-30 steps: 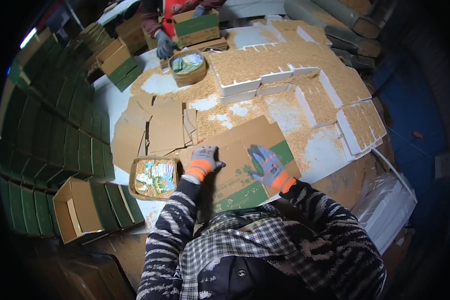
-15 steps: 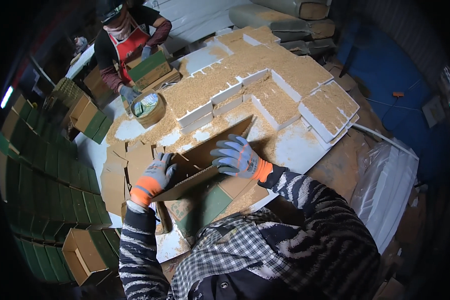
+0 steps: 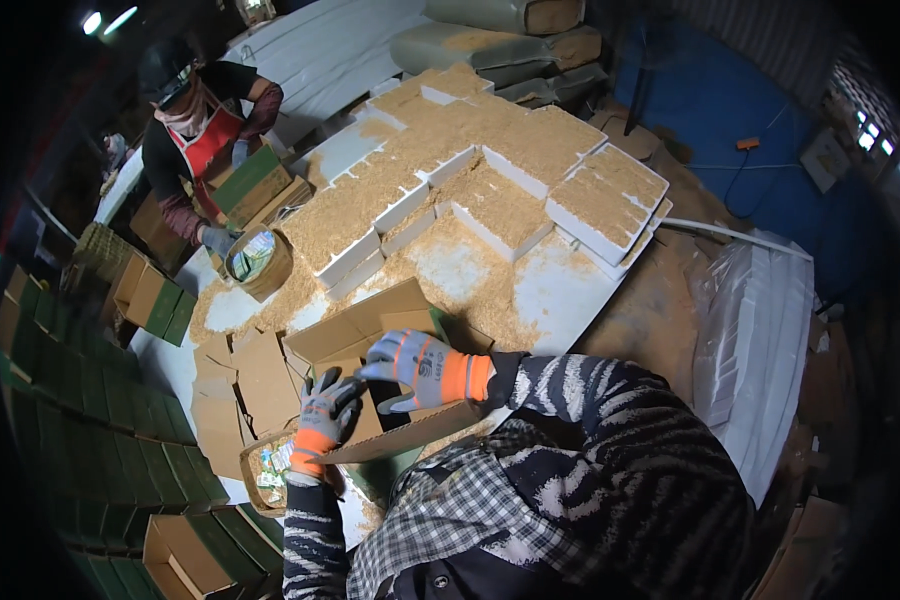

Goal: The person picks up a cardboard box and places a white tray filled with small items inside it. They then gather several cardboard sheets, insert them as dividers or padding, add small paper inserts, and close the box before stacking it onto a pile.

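A brown cardboard box [image 3: 358, 322] stands with its top open in front of me, its long flap tilted toward my body. My left hand [image 3: 327, 412], in a grey and orange glove, is closed on the box's left end. Over the opening reaches my right hand [image 3: 418, 368], gloved the same way. Its fingers curve toward my left hand, thumb spread apart, with nothing visible between them. Whether its fingertips touch the inner cardboard cannot be made out. Flattened cardboard pieces [image 3: 267, 372] lie to the left, beside a basket [image 3: 260, 478] holding small packets.
Wood shavings and white trays [image 3: 402, 210] cover much of the table. Across it, a co-worker in a red apron [image 3: 210, 145] handles a green box [image 3: 248, 187] near a round basket [image 3: 260, 262]. Stacked green boxes [image 3: 120, 450] line the left; wrapped white panels [image 3: 755, 340] stand right.
The box has been turned and opened out, its near flap now leaning toward me. My right hand has moved left and down over the opening. The view has shifted, uncovering the near basket.
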